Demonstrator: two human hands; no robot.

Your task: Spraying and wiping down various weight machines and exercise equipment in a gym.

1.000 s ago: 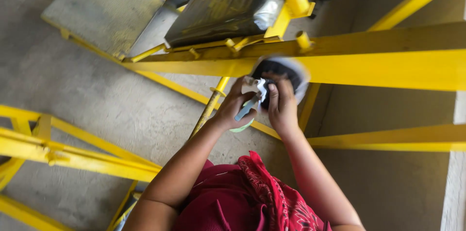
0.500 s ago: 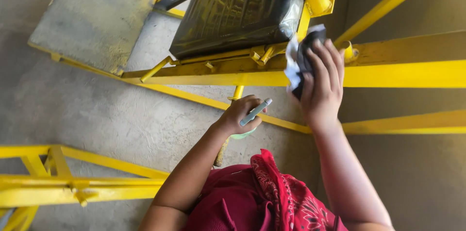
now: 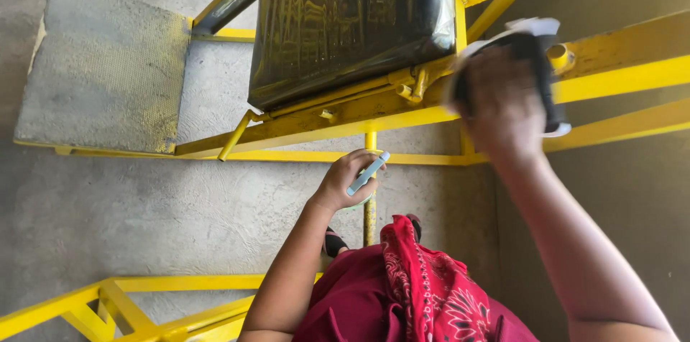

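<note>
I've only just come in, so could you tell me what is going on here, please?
A person in red clothing stands over a yellow metal frame. The right hand presses a black pad with white edging against the frame's upper bar. The left hand holds a small grey-blue tool lower down. A black plastic-wrapped seat sits on the frame.

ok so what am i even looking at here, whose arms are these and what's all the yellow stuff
The camera sits on a person's head and looks straight down, so the two arms are that person's own, above their red patterned clothing. The left hand is closed around a small light blue-grey tool, which I cannot identify. The right hand is raised nearer the camera, blurred, gripping a dark pad with white edges. The yellow parts are a painted metal frame standing on a concrete floor. The frame carries a black seat wrapped in shiny plastic and a flat grey plate.
</note>
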